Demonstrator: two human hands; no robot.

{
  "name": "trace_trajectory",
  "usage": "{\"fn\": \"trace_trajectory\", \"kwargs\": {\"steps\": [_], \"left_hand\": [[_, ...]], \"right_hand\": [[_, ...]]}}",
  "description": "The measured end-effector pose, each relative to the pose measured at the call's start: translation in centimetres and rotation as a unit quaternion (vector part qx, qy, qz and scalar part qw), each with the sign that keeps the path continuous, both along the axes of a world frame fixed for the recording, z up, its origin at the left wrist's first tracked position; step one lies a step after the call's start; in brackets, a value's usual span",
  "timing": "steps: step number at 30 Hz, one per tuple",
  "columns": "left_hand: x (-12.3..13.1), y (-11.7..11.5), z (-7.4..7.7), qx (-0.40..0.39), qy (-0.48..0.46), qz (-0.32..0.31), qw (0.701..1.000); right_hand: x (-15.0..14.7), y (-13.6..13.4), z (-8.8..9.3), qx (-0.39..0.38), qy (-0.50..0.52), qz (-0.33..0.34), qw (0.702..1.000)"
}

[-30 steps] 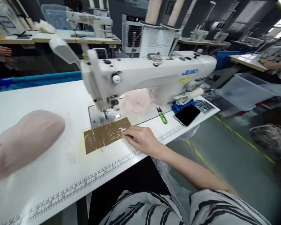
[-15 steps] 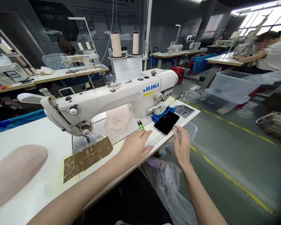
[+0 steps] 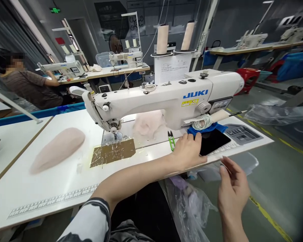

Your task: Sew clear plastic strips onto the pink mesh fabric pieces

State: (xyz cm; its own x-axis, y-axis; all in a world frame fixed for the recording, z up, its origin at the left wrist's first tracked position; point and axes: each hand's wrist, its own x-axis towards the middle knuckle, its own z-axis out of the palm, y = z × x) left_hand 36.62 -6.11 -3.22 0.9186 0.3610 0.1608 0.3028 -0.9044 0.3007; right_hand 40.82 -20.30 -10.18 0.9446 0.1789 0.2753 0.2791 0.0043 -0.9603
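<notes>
My left hand (image 3: 189,151) reaches across the white sewing table (image 3: 53,188), fingers stretched out against the left edge of a black phone (image 3: 214,143) and a blue cloth (image 3: 209,128). Green thread snips (image 3: 171,139) lie just left of that hand. My right hand (image 3: 232,191) hovers below the table's front edge, fingers apart and loosely curled, holding nothing. A white JUKI sewing machine (image 3: 166,97) stands behind, with a brown taped patch (image 3: 113,151) in front of its needle. A pale pink padded piece (image 3: 58,149) lies at the left.
Pink fabric (image 3: 148,122) is bunched under the machine arm. A clear plastic bag (image 3: 189,205) hangs under the table by my knees. Two thread cones (image 3: 163,38) stand behind the machine. A co-worker (image 3: 27,87) sits at a machine far left. Yellow floor lines run at right.
The view has swung left. My left hand slid right from beside the snips to the phone's edge. My right hand left the phone and dropped below the table edge.
</notes>
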Motion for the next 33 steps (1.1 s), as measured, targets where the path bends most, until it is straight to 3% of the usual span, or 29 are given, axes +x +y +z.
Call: {"fn": "trace_trajectory", "kwargs": {"steps": [4, 9, 13, 16, 23, 33], "left_hand": [[0.0, 0.6, 1.9, -0.055, -0.021, 0.005, 0.998], [-1.9, 0.1, 3.0, -0.178, -0.029, 0.011, 0.984], [-4.7, -1.3, 2.0, -0.183, -0.057, 0.020, 0.981], [-6.4, -1.8, 0.9, -0.171, -0.071, 0.027, 0.982], [-8.0, -2.2, -0.8, -0.187, -0.088, 0.002, 0.978], [-8.4, -1.4, -1.9, -0.171, -0.089, -0.017, 0.981]], "right_hand": [[0.0, 1.3, 1.1, 0.174, 0.195, 0.077, 0.962], [1.0, 3.3, 2.1, 0.241, 0.289, 0.164, 0.912], [0.2, 4.8, 2.4, 0.276, 0.314, 0.175, 0.891], [-1.1, 5.3, 2.6, 0.322, 0.353, 0.185, 0.859], [-2.3, 4.7, 3.8, 0.341, 0.419, 0.226, 0.811], [-2.4, 4.6, 3.8, 0.331, 0.380, 0.275, 0.819]]}}
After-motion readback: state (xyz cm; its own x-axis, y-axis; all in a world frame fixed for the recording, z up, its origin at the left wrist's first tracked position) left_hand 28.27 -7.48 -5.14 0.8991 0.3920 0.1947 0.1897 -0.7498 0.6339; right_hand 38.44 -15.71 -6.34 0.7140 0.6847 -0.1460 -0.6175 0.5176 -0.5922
